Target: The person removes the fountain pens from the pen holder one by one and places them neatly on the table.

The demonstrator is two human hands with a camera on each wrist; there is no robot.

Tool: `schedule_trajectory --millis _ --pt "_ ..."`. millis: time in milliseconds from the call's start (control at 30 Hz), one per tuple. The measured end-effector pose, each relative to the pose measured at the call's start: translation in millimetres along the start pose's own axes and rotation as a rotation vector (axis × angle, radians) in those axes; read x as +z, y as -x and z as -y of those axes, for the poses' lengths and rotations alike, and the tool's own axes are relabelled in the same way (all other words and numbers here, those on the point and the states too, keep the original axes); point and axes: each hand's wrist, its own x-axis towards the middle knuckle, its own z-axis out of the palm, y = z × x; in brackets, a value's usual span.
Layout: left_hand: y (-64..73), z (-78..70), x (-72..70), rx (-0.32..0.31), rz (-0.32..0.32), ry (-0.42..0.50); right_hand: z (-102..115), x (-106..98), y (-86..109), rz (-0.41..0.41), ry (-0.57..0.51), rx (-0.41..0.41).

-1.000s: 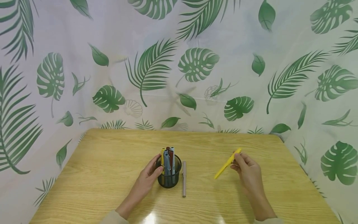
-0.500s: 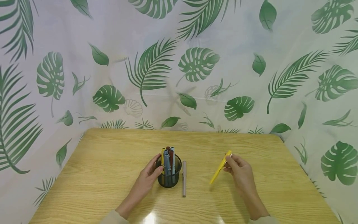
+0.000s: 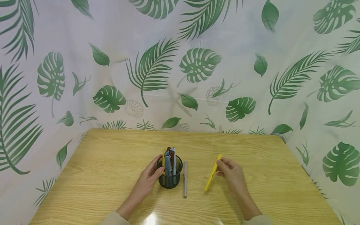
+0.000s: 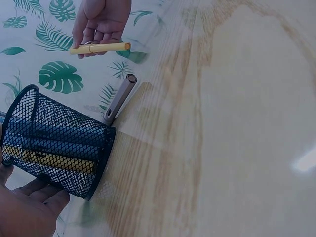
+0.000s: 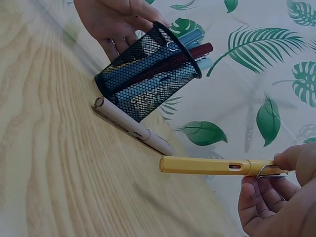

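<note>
My left hand (image 3: 147,179) grips the left side of a black mesh pen holder (image 3: 169,182), thumb in front and fingers behind. Several pens stand in it: blue ones (image 3: 167,164), dark red ones and a yellow one. Close to the holder's right side a grey-beige pen (image 3: 185,181) lies on the table. My right hand (image 3: 234,178) pinches a capped yellow pen (image 3: 211,176) by its clip end. That pen is held above the table, tilted, with its other end pointing down and left. In the right wrist view its metal clip (image 5: 270,172) shows beside the thumb.
The wooden table (image 3: 112,150) reaches back to a white curtain (image 3: 168,112) printed with green leaves. A bright light reflection (image 3: 150,218) shows near the table's front.
The right hand has moved left and slightly nearer with the yellow pen, which has tipped steeper. The left hand, the pen holder and the lying grey-beige pen have stayed put.
</note>
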Motion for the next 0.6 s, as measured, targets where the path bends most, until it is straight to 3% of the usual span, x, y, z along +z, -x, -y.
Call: schedule_trajectory --millis 600 --pt "0.5 -0.7 0.3 0.006 0.009 0.015 -13 20 -3.2 0.028 0.075 0.060"
